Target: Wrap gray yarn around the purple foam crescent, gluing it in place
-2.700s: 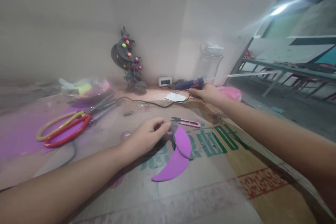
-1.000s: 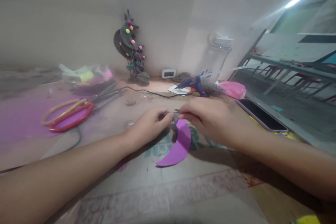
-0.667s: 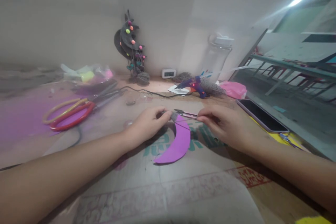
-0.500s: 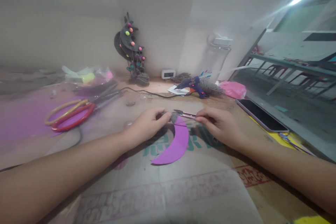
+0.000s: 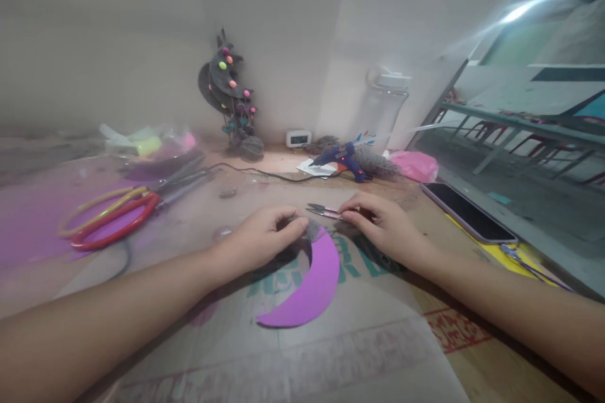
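A purple foam crescent [image 5: 309,286] lies on the printed cardboard sheet [image 5: 331,352], with a patch of grey yarn at its upper tip. My left hand [image 5: 262,239] pinches that grey tip between closed fingers. Just right of it, my right hand [image 5: 385,227] closes its fingers on the small pink thread snips [image 5: 324,210], whose blades point left near the grey tip.
Red and yellow scissors [image 5: 108,220] lie on a purple sheet at the left. A blue glue gun [image 5: 340,157], a small clock [image 5: 299,138], a dark crescent ornament [image 5: 227,94] and a clear jar [image 5: 382,107] stand at the back. A phone [image 5: 460,201] lies right.
My right hand left the glue gun, came to the crescent's grey tip, then took hold of the pink snips. My left hand has kept its pinch on the tip.
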Demonstrator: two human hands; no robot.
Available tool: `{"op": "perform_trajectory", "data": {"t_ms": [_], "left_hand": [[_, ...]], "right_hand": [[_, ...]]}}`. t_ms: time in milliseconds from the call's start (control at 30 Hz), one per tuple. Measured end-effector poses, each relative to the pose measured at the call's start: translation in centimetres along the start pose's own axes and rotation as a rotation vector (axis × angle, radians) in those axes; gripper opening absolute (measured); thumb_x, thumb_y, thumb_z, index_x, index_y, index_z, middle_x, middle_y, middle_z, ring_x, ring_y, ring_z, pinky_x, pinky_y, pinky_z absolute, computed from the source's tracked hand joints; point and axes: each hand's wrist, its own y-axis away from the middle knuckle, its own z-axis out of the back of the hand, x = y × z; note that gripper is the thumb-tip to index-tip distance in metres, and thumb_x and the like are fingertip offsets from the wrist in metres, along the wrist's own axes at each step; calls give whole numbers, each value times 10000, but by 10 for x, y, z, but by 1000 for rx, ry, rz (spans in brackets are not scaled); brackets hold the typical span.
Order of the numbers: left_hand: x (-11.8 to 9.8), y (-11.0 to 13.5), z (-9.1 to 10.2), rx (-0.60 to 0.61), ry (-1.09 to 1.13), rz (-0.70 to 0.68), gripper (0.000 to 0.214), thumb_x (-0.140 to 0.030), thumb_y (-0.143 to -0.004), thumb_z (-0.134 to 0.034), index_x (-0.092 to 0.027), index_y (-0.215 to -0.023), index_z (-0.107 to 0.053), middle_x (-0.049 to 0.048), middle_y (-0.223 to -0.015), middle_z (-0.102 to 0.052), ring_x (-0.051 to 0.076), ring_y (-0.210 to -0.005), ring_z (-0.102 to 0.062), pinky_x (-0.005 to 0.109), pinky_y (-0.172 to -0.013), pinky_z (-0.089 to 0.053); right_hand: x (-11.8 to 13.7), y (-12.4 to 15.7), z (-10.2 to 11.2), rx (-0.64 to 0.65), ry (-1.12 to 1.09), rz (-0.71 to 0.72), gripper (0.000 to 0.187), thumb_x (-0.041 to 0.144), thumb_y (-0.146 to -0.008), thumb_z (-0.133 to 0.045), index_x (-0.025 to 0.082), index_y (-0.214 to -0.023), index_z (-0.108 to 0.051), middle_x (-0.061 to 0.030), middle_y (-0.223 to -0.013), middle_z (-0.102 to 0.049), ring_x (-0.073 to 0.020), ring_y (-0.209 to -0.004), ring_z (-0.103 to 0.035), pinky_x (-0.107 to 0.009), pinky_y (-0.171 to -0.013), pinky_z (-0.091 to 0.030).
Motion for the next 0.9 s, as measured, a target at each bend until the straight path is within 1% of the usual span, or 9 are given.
{"op": "perform_trajectory", "data": {"t_ms": [67,133,233,300,400,467,567,800,900], "left_hand": [[0,0,0,-11,-10,0,355,-457,-921,-433,-175,-759,-575,-19,-680,-582,125,-608,-507,224,-542,-382],[-1,0,0,-14,-28,-4,351,-447,-927,-430,-175,-763,-578,-20,-677,-580,123,-605,-499,224,-544,-377],[-2,0,1,-13,-38,-22,345,-433,-932,-427,-176,-761,-580,-15,-691,-596,124,-614,-508,227,-562,-384],[-2,0,1,-14,-42,-39,342,-426,-933,-426,-175,-762,-582,-7,-714,-615,132,-646,-533,232,-590,-400],[-3,-1,1,-6,-47,-56,335,-413,-934,-419,-174,-772,-589,0,-737,-631,144,-691,-559,239,-630,-417],[-2,0,1,-3,-55,-53,337,-415,-934,-416,-174,-771,-585,1,-737,-628,145,-692,-558,240,-623,-411],[-2,0,1,-9,-65,-36,359,-444,-933,-410,-175,-764,-576,-5,-713,-605,139,-659,-542,240,-589,-392],[-2,-1,2,-3,-87,-44,348,-434,-923,-418,-177,-755,-582,-4,-723,-620,146,-680,-562,243,-610,-406],[-1,0,2,14,-85,-38,351,-433,-924,-414,-178,-754,-585,-3,-727,-626,141,-670,-554,239,-589,-394]], "right_hand": [[4,0,2,-15,-69,-74,225,298,-916,-535,205,-1092,-641,-41,-902,-687,-119,-627,-546,-251,-582,-431],[11,2,2,4,-247,-181,319,313,-925,-511,227,-1227,-567,-50,-1006,-682,-80,-510,-475,-238,-483,-407],[23,8,0,139,-583,-262,388,354,-939,-479,270,-1317,-479,-91,-1317,-564,-31,-450,-457,-230,-422,-429],[30,11,-3,249,-697,-293,446,353,-933,-493,286,-1369,-424,-118,-1404,-489,-16,-444,-469,-233,-428,-456],[34,13,-6,343,-735,-361,531,319,-901,-549,274,-1404,-385,-117,-1275,-569,-23,-450,-485,-235,-448,-471],[34,12,-7,364,-746,-389,529,291,-878,-573,251,-1380,-411,-53,-1025,-637,-42,-462,-496,-229,-460,-464],[30,10,-7,359,-719,-376,419,268,-860,-584,215,-1266,-498,33,-736,-574,-77,-511,-526,-212,-476,-438],[19,7,-8,219,-402,-274,170,323,-799,-661,182,-892,-640,24,-678,-549,-105,-606,-504,-235,-554,-401],[17,5,-8,219,-385,-297,191,362,-789,-660,172,-782,-636,5,-674,-579,-119,-614,-513,-249,-566,-399]]}}
